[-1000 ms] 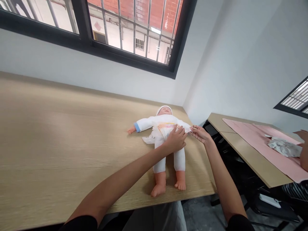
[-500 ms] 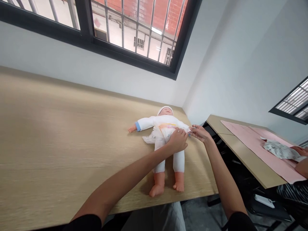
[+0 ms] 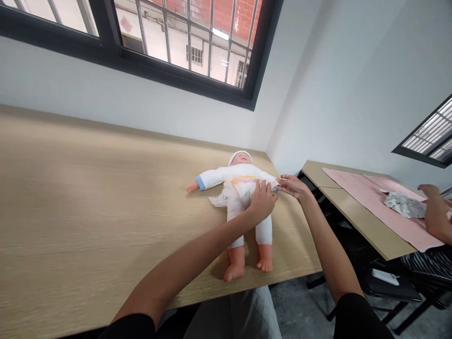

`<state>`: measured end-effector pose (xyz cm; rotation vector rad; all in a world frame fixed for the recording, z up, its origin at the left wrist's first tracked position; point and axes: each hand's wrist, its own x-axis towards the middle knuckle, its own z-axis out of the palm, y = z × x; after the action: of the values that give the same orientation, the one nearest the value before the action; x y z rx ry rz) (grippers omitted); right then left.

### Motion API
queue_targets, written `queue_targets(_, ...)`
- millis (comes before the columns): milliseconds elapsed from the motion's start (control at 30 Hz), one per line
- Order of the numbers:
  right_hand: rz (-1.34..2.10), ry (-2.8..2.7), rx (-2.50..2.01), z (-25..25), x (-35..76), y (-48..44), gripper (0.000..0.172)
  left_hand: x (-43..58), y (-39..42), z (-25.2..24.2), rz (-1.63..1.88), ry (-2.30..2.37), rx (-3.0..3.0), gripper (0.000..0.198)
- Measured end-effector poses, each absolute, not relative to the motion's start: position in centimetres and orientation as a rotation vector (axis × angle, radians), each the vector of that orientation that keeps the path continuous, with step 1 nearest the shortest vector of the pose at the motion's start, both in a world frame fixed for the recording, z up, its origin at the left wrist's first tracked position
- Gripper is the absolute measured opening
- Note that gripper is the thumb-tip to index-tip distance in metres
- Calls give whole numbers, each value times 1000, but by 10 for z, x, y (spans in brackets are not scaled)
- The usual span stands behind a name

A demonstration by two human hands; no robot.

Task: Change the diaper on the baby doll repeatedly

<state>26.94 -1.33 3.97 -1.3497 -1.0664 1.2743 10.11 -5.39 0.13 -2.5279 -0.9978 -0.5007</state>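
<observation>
The wooden worktop (image 3: 106, 197) fills the left and lower middle of the frame, its surface running on from the doll (image 3: 243, 170) to the left border; its right edge lies near the right hand (image 3: 294, 186), with a dark gap before a second worktop (image 3: 344, 202); the doll lies face up right of centre, feet near the front edge, a white wrap (image 3: 244, 192) across its middle; the left hand (image 3: 262, 203) rests on that wrap, fingers nearly straight, slightly parted (its thumb is hard to see); the right hand pinches a white edge (image 3: 274, 182) with thumb and fingertips; whether sleeve or wrap, I cannot tell.
</observation>
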Motion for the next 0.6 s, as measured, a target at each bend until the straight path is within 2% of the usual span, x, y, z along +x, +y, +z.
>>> queue_targets(267,1120,-1130,-1505,49,259,-3,31,110,-58,-6,-437,-925,-2514,29)
queue_targets(467,824,-1409,-1662,55,225,6,29,111,-61,-6,-542,-901,-2460,32)
queue_targets(600,579,-1630,-1721,54,209,11,26,113,-60,-8,-462,-873,-2518,33)
